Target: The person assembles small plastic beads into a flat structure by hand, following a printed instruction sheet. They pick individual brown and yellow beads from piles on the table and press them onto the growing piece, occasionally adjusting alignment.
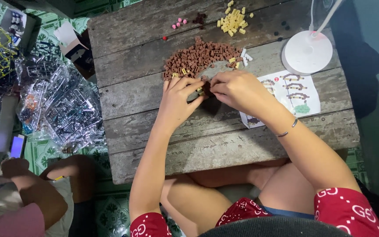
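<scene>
Nearest my view, at the bottom of the frame, are bent knees in red patterned shorts (347, 210); above them my left hand (178, 103) and right hand (237, 90) meet at centre frame, fingertips pinched together on a small brown brick piece (202, 90). Just above the fingers lies a pile of brown bricks (198, 59) on the weathered wooden table (224, 145); yellow bricks (233, 21) sit at top centre, an instruction sheet (301, 94) and white lamp base (306, 52) to the right.
</scene>
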